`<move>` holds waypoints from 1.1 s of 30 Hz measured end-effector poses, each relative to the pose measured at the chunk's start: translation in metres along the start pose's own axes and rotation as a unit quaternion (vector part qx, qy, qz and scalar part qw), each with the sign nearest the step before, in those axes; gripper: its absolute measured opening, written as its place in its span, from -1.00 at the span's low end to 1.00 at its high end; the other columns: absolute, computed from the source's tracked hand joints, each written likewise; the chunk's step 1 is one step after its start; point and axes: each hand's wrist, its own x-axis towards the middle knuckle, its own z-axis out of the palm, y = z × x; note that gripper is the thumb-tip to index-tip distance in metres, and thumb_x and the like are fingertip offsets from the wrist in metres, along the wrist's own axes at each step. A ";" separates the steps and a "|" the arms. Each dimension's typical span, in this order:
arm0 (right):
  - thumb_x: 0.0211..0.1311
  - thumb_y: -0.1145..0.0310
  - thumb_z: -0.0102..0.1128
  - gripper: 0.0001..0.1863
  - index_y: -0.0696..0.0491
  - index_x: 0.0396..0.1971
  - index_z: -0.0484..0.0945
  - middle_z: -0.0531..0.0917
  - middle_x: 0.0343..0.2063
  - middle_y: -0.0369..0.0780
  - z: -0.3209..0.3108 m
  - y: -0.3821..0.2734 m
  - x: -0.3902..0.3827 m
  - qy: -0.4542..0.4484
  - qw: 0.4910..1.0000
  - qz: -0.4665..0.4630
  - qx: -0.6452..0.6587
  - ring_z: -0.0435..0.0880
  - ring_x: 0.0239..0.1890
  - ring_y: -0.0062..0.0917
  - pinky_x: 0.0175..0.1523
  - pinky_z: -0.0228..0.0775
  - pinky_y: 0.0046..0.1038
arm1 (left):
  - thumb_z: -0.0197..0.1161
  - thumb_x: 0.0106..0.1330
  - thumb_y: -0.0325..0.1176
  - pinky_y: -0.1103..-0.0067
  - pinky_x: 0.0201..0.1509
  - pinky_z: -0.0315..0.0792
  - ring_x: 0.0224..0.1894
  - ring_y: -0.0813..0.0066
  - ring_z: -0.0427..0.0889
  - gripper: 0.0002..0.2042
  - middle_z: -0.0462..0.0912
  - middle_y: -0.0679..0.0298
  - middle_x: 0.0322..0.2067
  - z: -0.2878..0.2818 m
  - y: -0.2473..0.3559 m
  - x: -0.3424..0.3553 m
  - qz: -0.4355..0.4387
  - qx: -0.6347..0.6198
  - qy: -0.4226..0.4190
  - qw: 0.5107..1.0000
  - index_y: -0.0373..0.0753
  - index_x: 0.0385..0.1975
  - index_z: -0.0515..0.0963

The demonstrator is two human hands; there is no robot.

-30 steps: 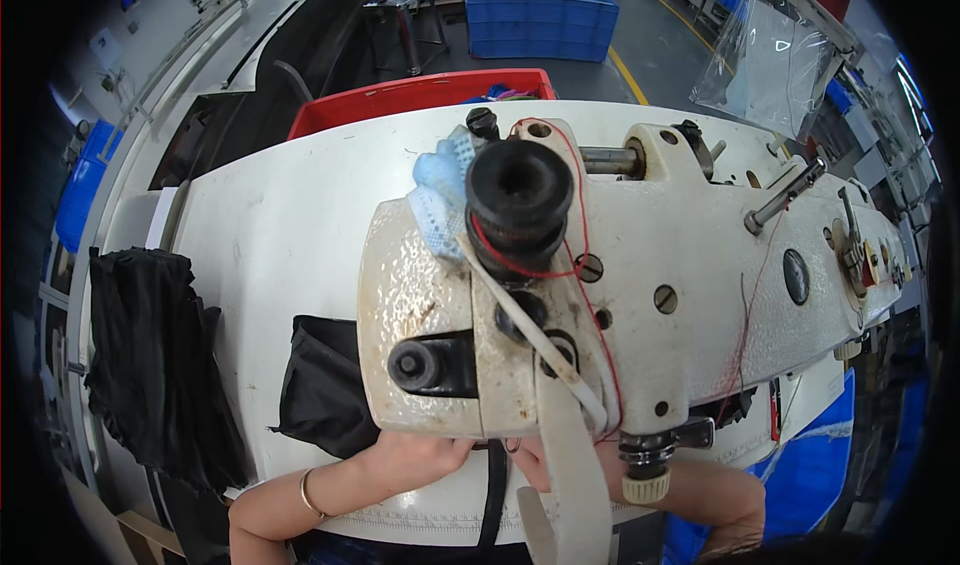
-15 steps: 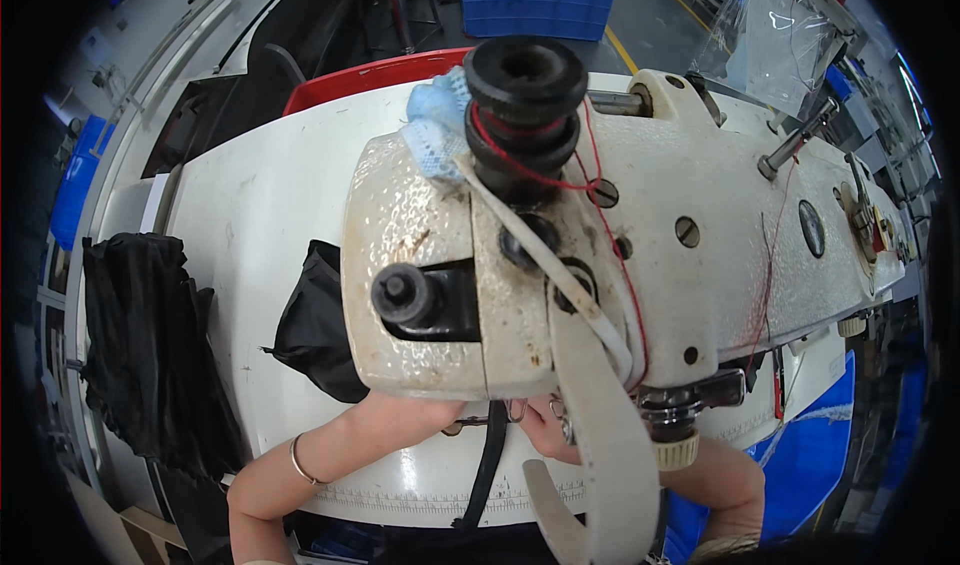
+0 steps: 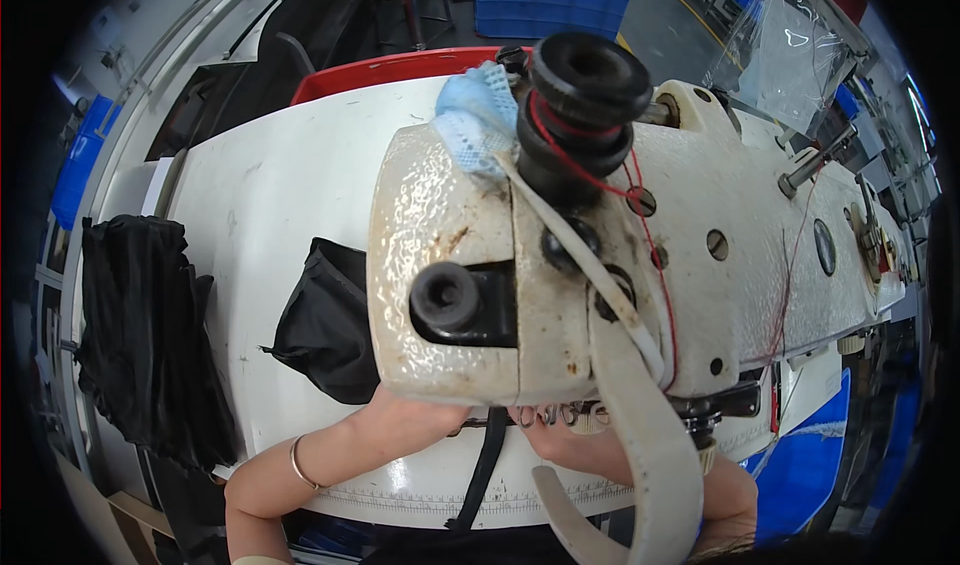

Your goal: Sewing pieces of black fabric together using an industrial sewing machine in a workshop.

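Head view looked straight down on the top of a cream industrial sewing machine (image 3: pixel 600 265), which filled the middle of the frame and hid most of the work area under its head. The left hand (image 3: pixel 415 420) reached in from lower left, a thin bangle (image 3: pixel 300 465) on the wrist, and went under the front edge of the machine; fingers were covered by the casting, so I couldn't tell whether they were open or closed on anything. The right hand (image 3: pixel 570 443) came in from lower right and also sat tucked under the head near the needle area; finger state couldn't be told either. A black strap (image 3: pixel 485 465) ran down from between the two hands over the front edge of the white table (image 3: pixel 260 195). A piece of black fabric (image 3: pixel 325 325) lay on the table just left of the machine head, close beside the left hand, partly hidden under the machine. A second bundle of black fabric (image 3: pixel 145 335) hung over the table's left end, well apart from the hands. Red thread (image 3: pixel 650 255) ran down from a black spool (image 3: pixel 585 100) on top of the machine, beside a light blue cloth (image 3: pixel 472 125). A wide beige webbing tape (image 3: pixel 640 435) ran down the front of the machine. A red bin (image 3: pixel 390 67) sat behind the table, with a blue crate (image 3: pixel 550 0) further back.
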 end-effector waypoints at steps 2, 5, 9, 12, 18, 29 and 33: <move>0.09 0.47 0.00 -0.70 0.12 -0.15 0.55 0.59 -0.39 -0.17 0.002 0.009 -0.008 -0.032 0.675 -0.315 -0.667 0.60 -0.26 -0.33 -0.03 0.51 -0.36 | 0.16 -0.09 -0.48 0.33 -0.15 0.46 -0.24 0.20 0.57 -0.77 0.55 0.20 -0.35 -0.003 0.004 0.012 0.014 0.010 0.048 0.999 -0.26 -0.37 0.59; 0.13 0.42 -0.03 -0.67 0.11 -0.09 0.52 0.59 -0.36 -0.15 -0.018 0.000 -0.008 0.023 0.788 -0.222 -0.574 0.60 -0.21 -0.32 -0.05 0.52 -0.25 | 0.14 -0.05 -0.47 0.33 -0.12 0.46 -0.20 0.21 0.56 -0.75 0.54 0.20 -0.29 0.001 0.003 0.015 0.031 -0.022 0.049 0.998 -0.27 -0.32 0.57; 0.10 0.41 0.00 -0.65 0.10 -0.08 0.52 0.57 -0.34 -0.15 -0.008 0.007 -0.002 0.066 0.862 -0.189 -0.465 0.59 -0.21 -0.33 -0.12 0.54 -0.17 | 0.16 -0.09 -0.48 0.35 -0.19 0.49 -0.20 0.20 0.57 -0.74 0.54 0.20 -0.29 -0.002 0.001 0.016 0.028 -0.031 0.063 0.997 -0.26 -0.33 0.57; 0.06 0.40 0.02 -0.66 0.09 -0.11 0.53 0.56 -0.34 -0.16 -0.003 0.009 -0.007 0.042 0.873 -0.206 -0.439 0.58 -0.21 -0.33 -0.14 0.54 -0.12 | 0.16 -0.12 -0.49 0.38 -0.23 0.51 -0.22 0.21 0.57 -0.74 0.54 0.21 -0.32 -0.005 0.003 0.017 0.014 -0.024 0.049 0.998 -0.26 -0.34 0.58; -0.01 0.38 0.06 -0.72 0.07 -0.25 0.56 0.55 -0.35 -0.17 0.004 0.024 -0.006 -0.013 0.776 -0.304 -0.553 0.57 -0.23 -0.36 -0.18 0.54 -0.06 | 0.17 -0.17 -0.48 0.39 -0.26 0.50 -0.25 0.20 0.58 -0.76 0.55 0.15 -0.32 -0.008 0.003 0.012 0.042 0.003 0.072 0.996 -0.33 -0.41 0.56; 0.19 0.40 -0.10 -0.60 0.11 0.05 0.39 0.50 0.01 -0.10 0.042 0.046 -0.012 0.052 0.855 -0.244 -0.454 0.50 0.04 -0.39 0.06 0.43 -0.26 | 0.16 -0.01 -0.43 0.38 -0.29 0.48 -0.43 0.22 0.56 -0.87 0.56 0.11 -0.46 -0.030 0.004 0.020 0.049 0.007 0.025 0.998 -0.30 -0.46 0.54; 0.00 0.43 0.06 -0.66 0.11 -0.15 0.51 0.56 -0.15 -0.14 0.038 0.067 -0.028 0.150 0.943 -0.206 -0.214 0.59 -0.09 -0.37 -0.01 0.48 -0.28 | 0.19 -0.10 -0.44 0.27 -0.09 0.44 -0.17 0.12 0.56 -0.72 0.56 0.11 -0.28 -0.036 0.013 0.023 0.020 -0.005 0.019 1.000 -0.32 -0.32 0.59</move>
